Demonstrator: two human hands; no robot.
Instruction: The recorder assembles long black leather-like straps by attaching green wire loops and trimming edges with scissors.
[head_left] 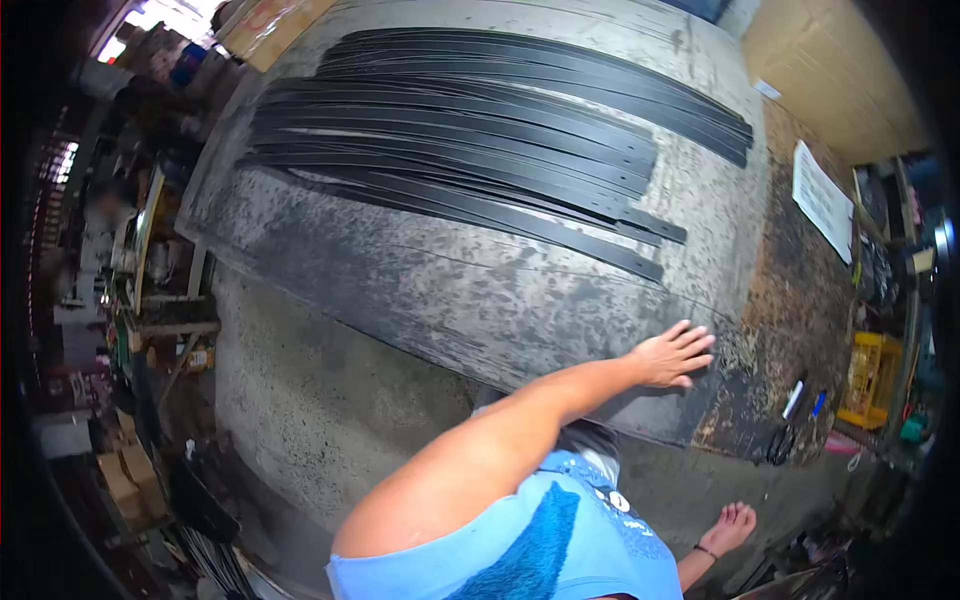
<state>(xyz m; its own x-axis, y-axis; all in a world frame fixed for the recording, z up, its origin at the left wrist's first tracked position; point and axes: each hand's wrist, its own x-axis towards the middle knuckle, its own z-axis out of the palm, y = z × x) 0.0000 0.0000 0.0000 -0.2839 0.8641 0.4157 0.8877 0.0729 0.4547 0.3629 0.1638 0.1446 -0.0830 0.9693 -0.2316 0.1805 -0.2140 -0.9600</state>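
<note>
My left hand lies flat near the table's front edge, its fingers spread and nothing under them that I can see. Beyond it, long flat black strips lie side by side in overlapping rows across the table. Small holes show near the right ends of some strips. The nearest strip ends a little beyond my left hand, apart from it. Off the table at the lower right, my right hand hangs with a dark band at the wrist. Its fingers are loosely bent and slightly apart, with nothing visible in them.
A brown, worn board forms the table's right end. On it lie a white printed sheet, a white marker, a blue pen and black-handled scissors. A large cardboard box stands far right, a yellow crate beside the table.
</note>
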